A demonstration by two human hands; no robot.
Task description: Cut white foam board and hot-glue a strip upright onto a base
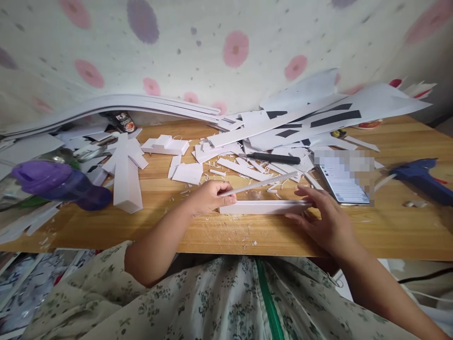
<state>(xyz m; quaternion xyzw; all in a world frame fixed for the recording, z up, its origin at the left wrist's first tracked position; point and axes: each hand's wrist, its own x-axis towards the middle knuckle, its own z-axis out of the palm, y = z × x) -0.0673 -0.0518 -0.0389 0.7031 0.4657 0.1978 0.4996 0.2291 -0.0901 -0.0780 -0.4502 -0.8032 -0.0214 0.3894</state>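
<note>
My left hand point(212, 197) pinches one end of a thin white foam-board strip point(262, 183), which slants up to the right. Below the strip, a long white foam-board piece point(262, 208) rests along the wooden table, its left end right by my left fingertips. Around the right end of that long piece, my right hand point(323, 219) closes with thumb and fingers. Just behind both pieces lie a black craft knife point(274, 157) and small white offcuts point(244, 168). A phone point(343, 179) with a lit, partly blurred screen is beyond my right hand.
A blue glue gun point(423, 177) lies at the right. On the left are a purple bottle point(63, 184) and a white box-shaped foam-board part point(127, 184). Long white strips point(141, 103) and large sheets point(385, 101) line the back. The table's front edge point(283, 255) runs close to my body.
</note>
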